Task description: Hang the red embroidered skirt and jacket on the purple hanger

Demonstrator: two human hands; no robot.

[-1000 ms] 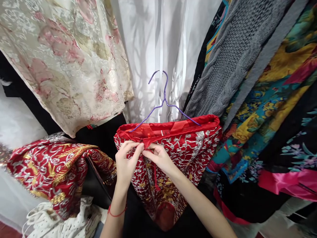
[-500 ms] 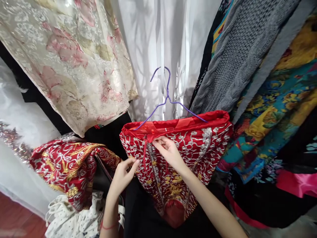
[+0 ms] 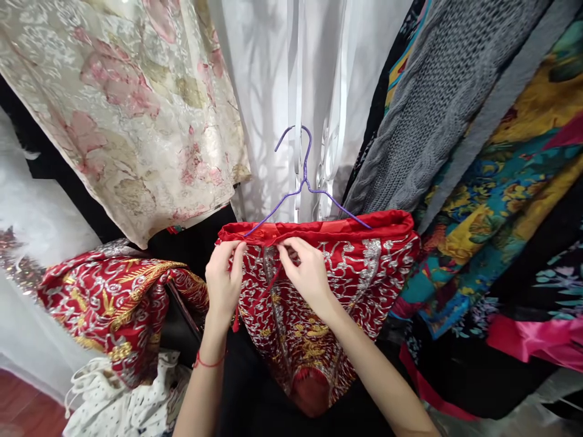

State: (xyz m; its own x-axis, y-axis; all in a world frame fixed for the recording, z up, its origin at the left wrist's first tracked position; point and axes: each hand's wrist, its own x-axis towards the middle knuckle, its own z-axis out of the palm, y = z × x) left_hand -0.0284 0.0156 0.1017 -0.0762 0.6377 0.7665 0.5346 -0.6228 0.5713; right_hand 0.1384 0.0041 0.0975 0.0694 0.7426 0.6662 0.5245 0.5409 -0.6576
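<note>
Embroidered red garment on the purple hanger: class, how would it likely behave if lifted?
The garment would probably sag and fold, as its cloth creases below the waistband. Dense embroidery may make it heavier and stiffer than plain cloth. The shiny waistband could slide on the thin hanger.

L hand (image 3: pixel 224 276): raised, thumb to fingertips, red cord on wrist (image 3: pixel 211 362) | R hand (image 3: pixel 307 270): thumb and forefinger pinching, others curled | forearms rising from lower frame, converging, hands apart
</note>
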